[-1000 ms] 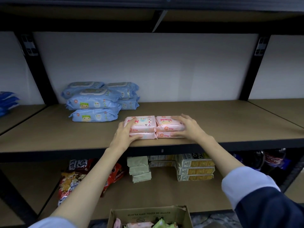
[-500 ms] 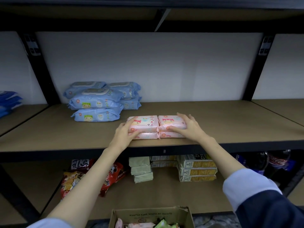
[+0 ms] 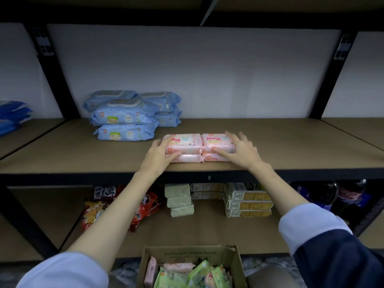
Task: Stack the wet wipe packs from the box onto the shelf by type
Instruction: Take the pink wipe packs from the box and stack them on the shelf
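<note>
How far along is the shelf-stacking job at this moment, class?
Done: light blue wet wipe packs sit stacked at the wooden shelf's back left. In hand: the left hand and right hand press on four pink wet wipe packs, two stacks side by side. Left: green and pink packs in the cardboard box.

Four pink wipe packs (image 3: pixel 199 147) sit in two stacks of two, side by side near the shelf (image 3: pixel 291 150) front edge. The left hand (image 3: pixel 160 155) touches the left stack, the right hand (image 3: pixel 242 150) the right. Blue wipe packs (image 3: pixel 126 119) lie stacked behind; an open box (image 3: pixel 191 253) stands below.
</note>
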Demonstrator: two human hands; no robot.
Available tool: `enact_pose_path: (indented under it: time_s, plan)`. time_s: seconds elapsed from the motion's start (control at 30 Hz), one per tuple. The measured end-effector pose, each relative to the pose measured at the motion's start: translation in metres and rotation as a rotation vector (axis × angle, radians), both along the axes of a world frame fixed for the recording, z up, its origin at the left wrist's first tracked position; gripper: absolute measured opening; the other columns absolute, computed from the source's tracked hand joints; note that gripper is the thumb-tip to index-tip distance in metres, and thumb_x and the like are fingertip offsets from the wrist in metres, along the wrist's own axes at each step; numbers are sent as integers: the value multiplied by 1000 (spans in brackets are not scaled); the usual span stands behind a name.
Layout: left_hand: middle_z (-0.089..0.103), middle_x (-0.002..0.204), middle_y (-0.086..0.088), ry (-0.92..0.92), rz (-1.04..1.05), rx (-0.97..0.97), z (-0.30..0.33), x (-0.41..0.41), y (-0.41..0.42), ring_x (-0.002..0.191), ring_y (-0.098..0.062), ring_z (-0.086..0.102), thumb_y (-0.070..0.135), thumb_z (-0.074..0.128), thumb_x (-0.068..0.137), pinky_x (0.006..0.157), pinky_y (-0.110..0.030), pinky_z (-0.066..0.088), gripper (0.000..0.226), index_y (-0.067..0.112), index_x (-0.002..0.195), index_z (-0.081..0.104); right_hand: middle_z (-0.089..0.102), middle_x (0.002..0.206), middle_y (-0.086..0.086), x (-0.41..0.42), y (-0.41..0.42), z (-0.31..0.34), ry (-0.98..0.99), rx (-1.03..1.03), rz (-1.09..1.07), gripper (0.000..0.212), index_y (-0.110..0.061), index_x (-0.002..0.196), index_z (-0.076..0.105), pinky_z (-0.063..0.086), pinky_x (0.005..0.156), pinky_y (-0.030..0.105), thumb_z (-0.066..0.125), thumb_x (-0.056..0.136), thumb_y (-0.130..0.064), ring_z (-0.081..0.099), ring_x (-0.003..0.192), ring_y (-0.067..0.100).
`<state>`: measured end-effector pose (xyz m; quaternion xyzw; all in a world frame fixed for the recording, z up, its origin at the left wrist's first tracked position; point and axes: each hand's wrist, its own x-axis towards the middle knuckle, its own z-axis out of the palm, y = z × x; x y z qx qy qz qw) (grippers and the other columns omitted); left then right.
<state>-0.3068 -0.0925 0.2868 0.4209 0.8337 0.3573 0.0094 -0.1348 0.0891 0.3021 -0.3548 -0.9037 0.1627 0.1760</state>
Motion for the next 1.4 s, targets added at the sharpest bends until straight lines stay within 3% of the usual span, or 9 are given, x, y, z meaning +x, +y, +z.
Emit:
enact_pose_path:
  time_s: [0.1, 0.17, 0.33, 0.47, 0.67, 0.77, 0.97, 1.3, 1.4]
  plan:
    - [26, 148, -11, 353, 79, -74, 0, 18, -13, 131, -33, 31, 36, 57, 89, 105, -43, 31, 60, 25, 142, 33, 14, 155, 18, 12, -20, -7, 58, 209, -25, 72, -25, 144, 33, 20, 111, 51, 49, 84, -62, 16, 141, 40]
    - [37, 143, -11, 518, 59, 16, -3, 33, -27, 126, -32, 37, 30, 59, 88, 98, -44, 37, 52, 20, 137, 42, 18, 154, 19, 22, -37, -15, 133, 297, -13, 61, -20, 138, 41, 23, 110, 51, 53, 87, -52, 17, 140, 40]
    - [62, 111, -2, 716, -85, 82, -46, 66, -57, 102, -23, 54, 35, 44, 86, 75, -35, 48, 41, 17, 120, 57, 45, 136, 21, 44, -85, -72, 233, 398, 132, 42, -12, 123, 57, 42, 93, 48, 60, 85, -32, 43, 122, 41]
    - [61, 113, -4, 526, -152, -108, -108, 84, -74, 104, -28, 56, 35, 39, 90, 79, -36, 45, 42, 17, 126, 52, 45, 137, 13, 56, -114, -138, -29, 119, 209, 42, -15, 130, 50, 36, 101, 41, 55, 91, -32, 41, 124, 33]
    - [53, 126, -4, 124, -163, -582, -230, 92, -104, 118, -27, 47, 32, 46, 94, 100, -39, 36, 42, 24, 135, 39, 50, 131, 15, 79, -129, -240, -411, -237, 186, 45, -13, 131, 46, 42, 96, 37, 52, 92, -34, 45, 121, 33]
    - [58, 123, -8, -100, -136, -700, -281, 93, -124, 112, -27, 55, 25, 52, 91, 94, -38, 44, 42, 21, 132, 44, 51, 131, 17, 94, -131, -283, -541, -390, 123, 45, -15, 134, 44, 43, 93, 35, 51, 92, -32, 49, 119, 34]
    - [57, 125, -10, -305, -23, -699, -335, 94, -134, 112, -29, 55, 24, 53, 91, 89, -37, 47, 42, 18, 131, 46, 50, 133, 17, 95, -130, -335, -637, -513, 69, 47, -17, 137, 41, 45, 95, 35, 50, 93, -29, 50, 121, 33]
    - [42, 133, -21, -431, 376, -241, -382, 59, -101, 116, -37, 49, -1, 57, 84, 99, -35, 38, 47, 4, 129, 48, 48, 133, 10, 7, -115, -412, -446, -360, 219, 41, -16, 131, 50, 39, 101, 33, 50, 91, -21, 44, 122, 28]
    - [46, 133, -22, -542, 418, -186, -402, 55, -93, 118, -37, 48, -1, 59, 82, 101, -41, 40, 51, 2, 131, 46, 62, 112, 11, -4, -104, -432, -429, -227, 247, 37, -10, 115, 63, 49, 90, 40, 50, 84, -26, 58, 105, 32]
